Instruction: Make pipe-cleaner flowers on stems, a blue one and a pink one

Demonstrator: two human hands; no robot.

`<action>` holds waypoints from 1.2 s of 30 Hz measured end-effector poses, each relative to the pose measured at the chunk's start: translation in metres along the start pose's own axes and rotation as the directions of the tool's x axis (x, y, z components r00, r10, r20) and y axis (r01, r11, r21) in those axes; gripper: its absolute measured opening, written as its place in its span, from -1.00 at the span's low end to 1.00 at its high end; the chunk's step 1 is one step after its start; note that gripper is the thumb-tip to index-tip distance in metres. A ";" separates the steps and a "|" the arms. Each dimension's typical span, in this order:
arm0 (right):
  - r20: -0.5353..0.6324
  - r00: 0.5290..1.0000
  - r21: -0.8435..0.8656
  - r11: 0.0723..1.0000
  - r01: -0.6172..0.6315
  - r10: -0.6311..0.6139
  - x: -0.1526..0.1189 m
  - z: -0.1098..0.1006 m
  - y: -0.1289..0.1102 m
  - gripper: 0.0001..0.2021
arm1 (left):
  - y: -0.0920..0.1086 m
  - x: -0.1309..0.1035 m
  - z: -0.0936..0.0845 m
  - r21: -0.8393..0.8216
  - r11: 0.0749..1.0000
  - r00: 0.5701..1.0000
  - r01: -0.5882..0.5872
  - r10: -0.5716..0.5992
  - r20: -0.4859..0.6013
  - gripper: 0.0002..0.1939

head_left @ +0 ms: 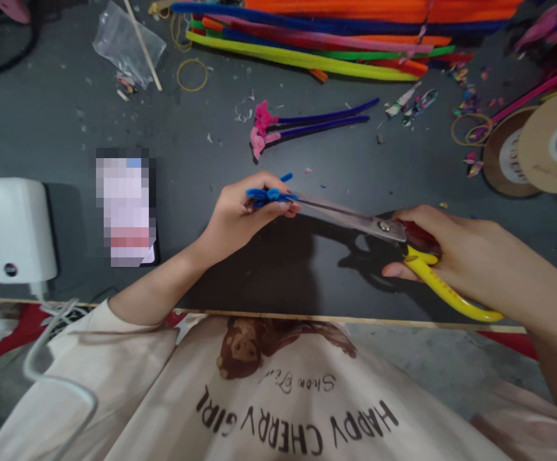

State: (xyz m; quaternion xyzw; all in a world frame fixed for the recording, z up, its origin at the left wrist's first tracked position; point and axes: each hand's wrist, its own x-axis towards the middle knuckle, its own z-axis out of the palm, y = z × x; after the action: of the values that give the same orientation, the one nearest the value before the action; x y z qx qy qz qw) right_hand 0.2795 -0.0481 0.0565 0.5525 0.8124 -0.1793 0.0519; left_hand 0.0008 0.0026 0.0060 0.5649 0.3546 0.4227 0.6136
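Between the thumb and fingers of my left hand [240, 214] is a blue pipe cleaner [273, 194], bent into a small looped shape with one end sticking up. My right hand [461, 246] grips the yellow and red handles of a pair of scissors [379, 225]. The blades point left, and their tips reach the blue pipe cleaner at my left fingertips. Whether the blades touch or enclose it, I cannot tell. Beyond my hands lie two finished-looking pipe cleaner flowers, a bright pink one [265, 118] and a light pink one [258, 141], with dark purple stems.
Long coloured pipe cleaners [307, 54] lie along the far side. Spools [554, 141] stand at the right. A phone [127, 211] and a white power bank [16, 227] with a cable are at the left. A plastic bag [127, 41], a rubber band [192, 75] and scraps are scattered about.
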 end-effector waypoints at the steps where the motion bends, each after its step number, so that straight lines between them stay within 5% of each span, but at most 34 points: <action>1: 0.012 1.000 0.000 1.000 -0.018 0.018 0.000 -0.001 0.000 -0.14 | 0.000 0.000 0.000 0.017 1.000 1.000 0.001 -0.001 0.007 -0.90; 6: 0.075 0.995 0.001 0.997 -0.072 0.072 0.002 -0.004 0.000 -0.08 | 0.003 -0.001 -0.001 0.107 0.993 0.999 0.042 -0.043 0.007 -0.91; 17: 0.002 0.992 0.046 0.991 0.123 -0.123 0.002 -0.008 0.008 -0.30 | 0.007 -0.002 -0.004 0.279 0.960 0.996 0.037 -0.058 0.067 -0.89; 24: 0.076 0.997 0.060 0.998 0.011 -0.016 0.001 -0.006 0.008 -0.21 | 0.006 -0.003 -0.003 0.226 0.973 0.996 0.048 -0.063 0.061 -0.92; 31: 0.011 0.999 0.104 0.994 -0.034 0.033 0.005 -0.005 0.011 -0.20 | 0.009 0.002 0.004 0.048 0.955 0.952 0.294 -0.288 -0.104 -0.88; 36: -0.010 0.998 0.034 0.997 -0.069 0.069 0.004 -0.004 0.010 -0.17 | 0.010 0.004 0.003 0.044 0.943 0.936 0.330 -0.321 -0.142 -0.89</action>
State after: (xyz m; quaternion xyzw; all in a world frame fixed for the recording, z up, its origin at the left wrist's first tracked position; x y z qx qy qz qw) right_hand 0.2879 -0.0393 0.0570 0.5820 0.7899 -0.1880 0.0441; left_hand 0.0037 0.0050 0.0165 0.4894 0.4971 0.3396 0.6309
